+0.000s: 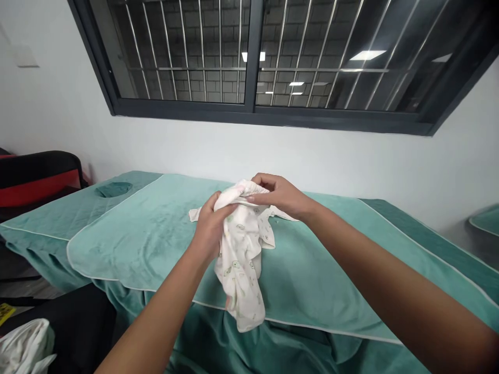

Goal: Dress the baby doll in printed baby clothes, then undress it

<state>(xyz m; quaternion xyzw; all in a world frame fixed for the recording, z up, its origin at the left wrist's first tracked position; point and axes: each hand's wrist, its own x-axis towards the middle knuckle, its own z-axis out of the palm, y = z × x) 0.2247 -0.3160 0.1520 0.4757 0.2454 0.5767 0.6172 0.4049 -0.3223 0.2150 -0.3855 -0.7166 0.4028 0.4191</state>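
Observation:
A white baby garment point(241, 259) with small green and pink prints hangs bunched between my hands, its lower end dangling toward the bed's front edge. My left hand point(210, 223) grips its left side, thumb on top. Across from it, my right hand point(276, 195) pinches the upper fold between thumb and fingers. Behind the bunched cloth, white printed fabric point(267, 231) spreads out on the bed to both sides. Whether that fabric belongs to the same garment I cannot tell.
Below lies a massage bed with a green cover point(148, 234) and a face hole point(114, 189) at its left end. A red and black chair point(39, 179) stands at the left. Crumpled white cloth point(27, 345) rests on a black surface at lower left. A barred window point(249, 57) is above.

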